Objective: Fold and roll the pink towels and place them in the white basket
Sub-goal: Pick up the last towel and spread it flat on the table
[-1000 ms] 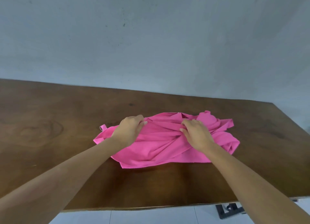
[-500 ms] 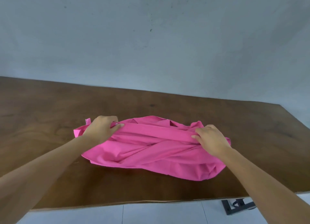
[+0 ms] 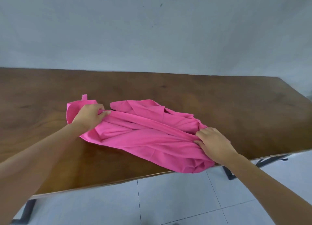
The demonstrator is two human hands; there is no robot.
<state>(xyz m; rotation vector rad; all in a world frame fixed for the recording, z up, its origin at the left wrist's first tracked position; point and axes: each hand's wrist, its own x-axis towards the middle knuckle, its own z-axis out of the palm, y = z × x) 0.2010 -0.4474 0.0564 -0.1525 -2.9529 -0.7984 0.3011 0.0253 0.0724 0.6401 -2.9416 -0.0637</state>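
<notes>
Pink cloth towel (image 3: 145,140), crumpled into a long bunched heap, lies on the dark brown wooden table (image 3: 219,96). On my remote feed it runs slantwise from about the middle of the table down to the table's near edge. Its right end reaches that edge and seems to bulge just past it.

My left hand (image 3: 89,116) is over the end of the heap nearer the table's left side. Its fingers are curled over a ridge of the fabric, with the thumb closed against them, so it grips the towel. Behind this hand, toward the table's far edge, a flat flap of the cloth lies on the wood, and a small pink loop tab (image 3: 84,97) stands up at its corner.

My right hand (image 3: 214,143) is at the end close to the table's near edge. Its fingers are bent into the gathered folds, and it holds a bunch of the towel there. A drawn band of fabric runs between the two hands, and looser folds are piled on its far side.

A pale grey wall (image 3: 152,30) rises behind the table's far edge. A white tiled floor (image 3: 168,201) shows below the near edge, where the black metal table legs (image 3: 228,173) can be seen.
</notes>
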